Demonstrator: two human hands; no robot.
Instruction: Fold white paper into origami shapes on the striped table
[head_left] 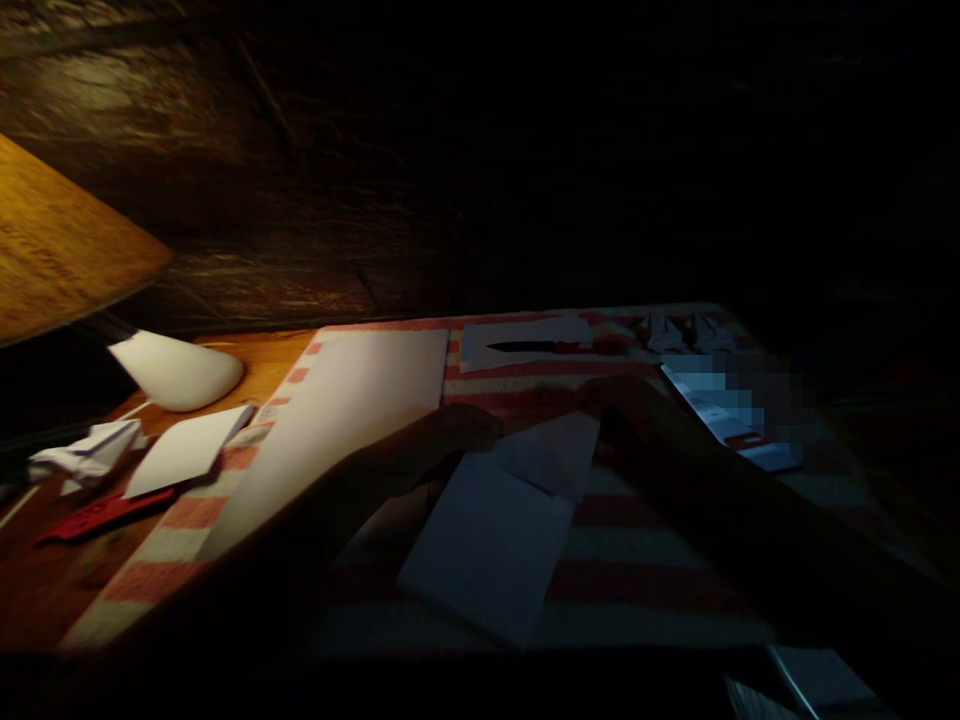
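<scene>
White paper [487, 545], partly folded | left hand [466, 428], right hand [624, 402]: grip pinching its far edge | striped cloth [630, 546] beneath

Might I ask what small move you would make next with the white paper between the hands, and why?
Probably smooth the flap down with the right hand: it looks folded over the white paper, and that hand is beside its corner, with the left hand at the upper left. It's too dim to judge the crease.

We count two hands [469, 428], one folded paper [491, 535] and one knife [521, 347]. We see one lamp [180, 375], one striped cloth [199, 512].
</scene>
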